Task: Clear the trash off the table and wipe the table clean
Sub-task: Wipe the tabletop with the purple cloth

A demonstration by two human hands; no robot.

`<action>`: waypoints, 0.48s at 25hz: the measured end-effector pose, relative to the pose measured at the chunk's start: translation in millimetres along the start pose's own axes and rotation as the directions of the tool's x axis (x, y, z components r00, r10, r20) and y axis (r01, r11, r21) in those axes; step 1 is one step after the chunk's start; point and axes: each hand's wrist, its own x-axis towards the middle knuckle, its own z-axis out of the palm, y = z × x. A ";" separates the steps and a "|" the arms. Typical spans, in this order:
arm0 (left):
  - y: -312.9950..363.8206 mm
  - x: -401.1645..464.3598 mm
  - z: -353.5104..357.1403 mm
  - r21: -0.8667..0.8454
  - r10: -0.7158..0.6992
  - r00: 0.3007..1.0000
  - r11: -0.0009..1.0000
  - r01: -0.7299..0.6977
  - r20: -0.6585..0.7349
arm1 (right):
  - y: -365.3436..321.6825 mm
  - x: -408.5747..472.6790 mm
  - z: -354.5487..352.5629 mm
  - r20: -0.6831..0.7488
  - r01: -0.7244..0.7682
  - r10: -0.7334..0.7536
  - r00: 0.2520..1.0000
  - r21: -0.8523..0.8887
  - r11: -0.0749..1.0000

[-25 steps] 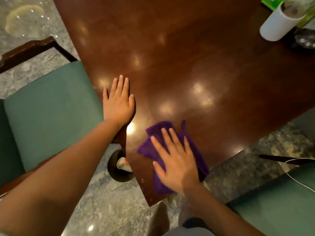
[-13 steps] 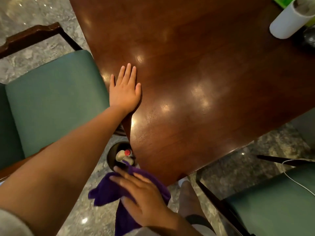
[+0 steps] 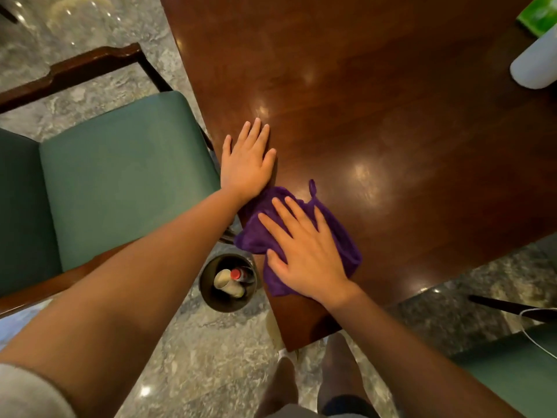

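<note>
Purple cloth (image 3: pixel 328 227) lies near the wooden table (image 3: pixel 376 101) corner, my right hand (image 3: pixel 304 251) flat on it, fingers spread. My left hand (image 3: pixel 247 164) rests open beside it. Below, a bin (image 3: pixel 227 282) holds what looks like bottles.

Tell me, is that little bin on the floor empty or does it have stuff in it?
Not empty. The bin beside the table holds a pale cup and a bottle with a red cap.

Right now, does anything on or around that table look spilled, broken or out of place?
Nothing stands out. The purple cloth lies flat on the table under the right hand, and the trash sits inside the bin on the floor.
</note>
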 end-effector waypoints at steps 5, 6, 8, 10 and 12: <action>-7.8 -7.6 1.0 0.061 0.095 0.995 0.994 -0.096 0.017 | -2.3 -0.4 -4.7 0.030 -0.029 0.029 0.999 -0.013 1.000; -7.4 -9.6 1.0 0.091 0.099 0.995 0.991 -0.099 0.002 | -3.4 -4.5 -6.4 0.055 -0.019 0.018 0.998 0.010 1.000; -4.8 -8.5 1.8 0.099 0.085 0.996 0.992 -0.083 -0.013 | -6.7 -25.8 -5.3 0.086 0.009 -0.016 0.996 0.076 0.997; -2.5 -7.7 1.7 0.098 0.083 0.997 0.992 -0.082 -0.003 | -0.5 -58.2 -4.9 0.100 0.069 -0.083 0.992 0.131 0.989; -5.3 -7.9 1.1 0.105 0.084 0.996 0.991 -0.082 -0.008 | 10.7 -92.3 -4.7 0.106 0.191 -0.203 0.973 0.117 0.975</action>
